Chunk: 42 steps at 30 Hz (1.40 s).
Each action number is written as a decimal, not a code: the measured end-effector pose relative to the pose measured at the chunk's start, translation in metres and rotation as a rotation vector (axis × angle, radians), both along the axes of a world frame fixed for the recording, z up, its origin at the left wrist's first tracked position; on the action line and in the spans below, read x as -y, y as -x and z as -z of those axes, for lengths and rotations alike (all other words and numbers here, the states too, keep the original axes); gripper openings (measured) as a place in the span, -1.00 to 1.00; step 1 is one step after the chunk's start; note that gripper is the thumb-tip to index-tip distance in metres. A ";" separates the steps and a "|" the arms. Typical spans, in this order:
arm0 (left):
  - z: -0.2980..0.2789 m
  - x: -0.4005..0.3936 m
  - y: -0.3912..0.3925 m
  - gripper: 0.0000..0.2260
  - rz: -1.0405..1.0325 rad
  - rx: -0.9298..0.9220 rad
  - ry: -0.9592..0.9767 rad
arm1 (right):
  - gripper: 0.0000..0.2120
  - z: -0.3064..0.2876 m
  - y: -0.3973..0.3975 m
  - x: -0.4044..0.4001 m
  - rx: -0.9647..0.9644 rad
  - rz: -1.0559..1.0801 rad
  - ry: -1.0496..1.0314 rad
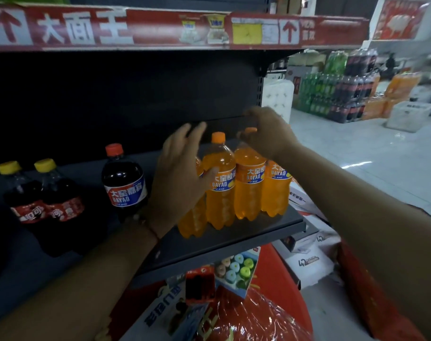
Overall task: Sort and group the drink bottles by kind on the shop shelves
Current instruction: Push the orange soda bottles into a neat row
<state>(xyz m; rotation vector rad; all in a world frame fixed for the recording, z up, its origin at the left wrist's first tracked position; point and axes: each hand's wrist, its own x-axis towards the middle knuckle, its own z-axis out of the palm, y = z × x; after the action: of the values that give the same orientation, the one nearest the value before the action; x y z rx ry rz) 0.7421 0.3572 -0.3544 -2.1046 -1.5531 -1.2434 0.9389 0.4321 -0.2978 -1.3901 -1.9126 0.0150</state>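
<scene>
I see 4 orange bottles (220, 183) grouped at the shelf (234, 239) right end, front edge. My left hand (180, 173), fingers spread, hides most of the leftmost one; right hand (268, 134) covers a cap, grip unclear. Dark cola bottles (124, 178) stand further left, labels dim.

We see a dark shelf (234, 238) that looks like matt painted metal, smooth and without shine. On it stand orange soda bottles (220, 183) of clear glossy plastic with smooth orange caps and slick printed labels. The dark cola bottles (122, 178) beside them look like the same shiny plastic, with labels that catch a little light. Above, the red price strip (160, 28) looks like worn printed paper or film. Below, the red wrapping (253, 316) is crinkled glossy plastic film. The shop floor (357, 153) is smooth and reflective.
</scene>
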 end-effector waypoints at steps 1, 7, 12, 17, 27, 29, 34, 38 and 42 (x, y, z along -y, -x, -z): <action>-0.012 -0.010 -0.007 -0.19 -0.027 -0.137 -0.004 | -0.48 0.000 -0.005 -0.004 0.026 0.016 0.068; -0.029 -0.063 -0.024 -0.02 -0.146 -0.612 0.273 | -0.45 0.006 -0.010 -0.004 0.161 0.013 0.183; -0.026 -0.066 -0.026 -0.06 -0.162 -0.618 0.244 | -0.46 0.005 -0.013 -0.009 0.176 -0.012 0.195; -0.033 -0.071 -0.039 -0.06 -0.095 -0.568 0.211 | -0.55 -0.006 -0.030 -0.008 0.073 0.161 -0.052; -0.035 -0.094 -0.076 -0.22 -0.022 -0.542 0.212 | -0.45 0.009 -0.072 -0.034 -0.167 0.200 0.406; -0.034 -0.095 -0.076 -0.22 -0.023 -0.530 0.216 | -0.47 0.008 -0.072 -0.038 -0.183 0.179 0.430; -0.035 -0.096 -0.074 -0.23 -0.049 -0.529 0.225 | -0.48 0.013 -0.069 -0.045 -0.181 0.160 0.391; -0.035 -0.095 -0.073 -0.22 -0.057 -0.531 0.228 | -0.53 0.015 -0.065 -0.045 -0.156 0.178 0.366; -0.036 -0.094 -0.076 -0.20 -0.057 -0.529 0.224 | -0.53 0.018 -0.063 -0.039 -0.157 0.183 0.340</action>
<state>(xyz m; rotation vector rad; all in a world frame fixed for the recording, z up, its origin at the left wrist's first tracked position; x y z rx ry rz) 0.8181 0.4510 -0.3188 -2.2535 -1.5352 -0.4446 1.0021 0.4715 -0.3159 -1.7292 -1.6999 0.3651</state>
